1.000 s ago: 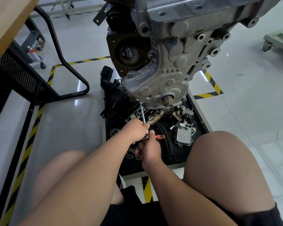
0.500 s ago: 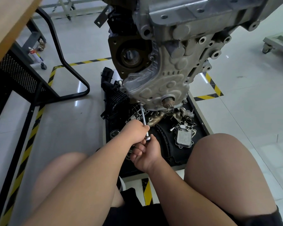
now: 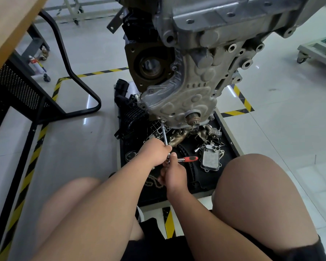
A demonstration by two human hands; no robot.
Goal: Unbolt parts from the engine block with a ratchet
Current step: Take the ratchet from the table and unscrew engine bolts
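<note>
A grey engine block (image 3: 188, 91) hangs above a black parts tray (image 3: 227, 129). A ratchet with a red handle (image 3: 189, 158) carries a long steel extension (image 3: 164, 134) that reaches up to a bolt at the lower left edge of the block's cover. My left hand (image 3: 154, 151) grips the lower part of the extension. My right hand (image 3: 174, 174) holds the ratchet by its head end, thumb up beside the shaft, and the red handle sticks out to the right.
The tray holds a silver oil cooler (image 3: 211, 159), an exhaust manifold (image 3: 179, 138), a black intake part (image 3: 129, 113), a chain and loose bolts. A black-framed wooden table (image 3: 13, 29) stands left. My bare knees flank the tray. A wheeled cart (image 3: 317, 50) is far right.
The red handle has swung back out to the right after being hidden under my right hand half a second ago. My left hand stays on the extension.
</note>
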